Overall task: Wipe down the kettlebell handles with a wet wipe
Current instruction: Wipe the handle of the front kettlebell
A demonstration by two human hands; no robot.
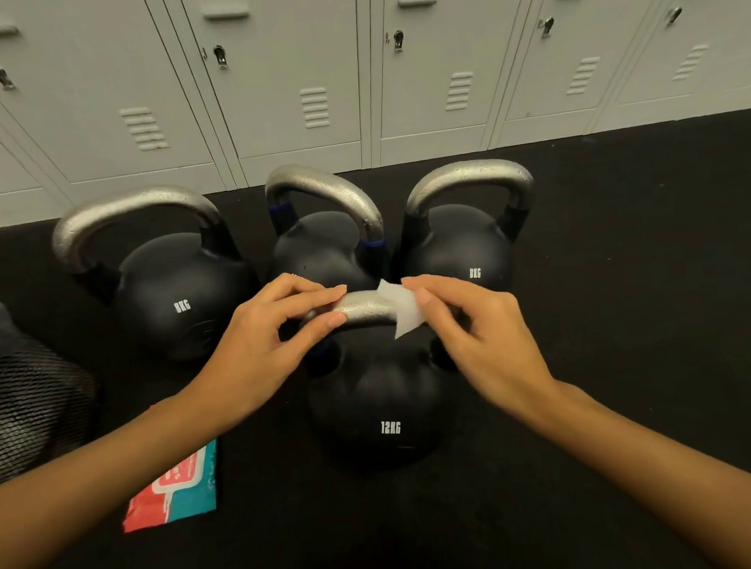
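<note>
From my feed, the left hand (264, 330) covers the left end of the 12KG kettlebell's handle (366, 308), and the wet wipe (402, 306) with the right hand (477, 327) hides its right end. The middle back kettlebell (321, 248) shows no weight marking; its front sits behind both hands. My left forearm crosses the wipes packet (176, 487), and its print is too small and blurred to read. A dark mesh object (24, 398) is cut off by the left edge; I cannot tell what it is. The lockers (273, 75) run off the top.
</note>
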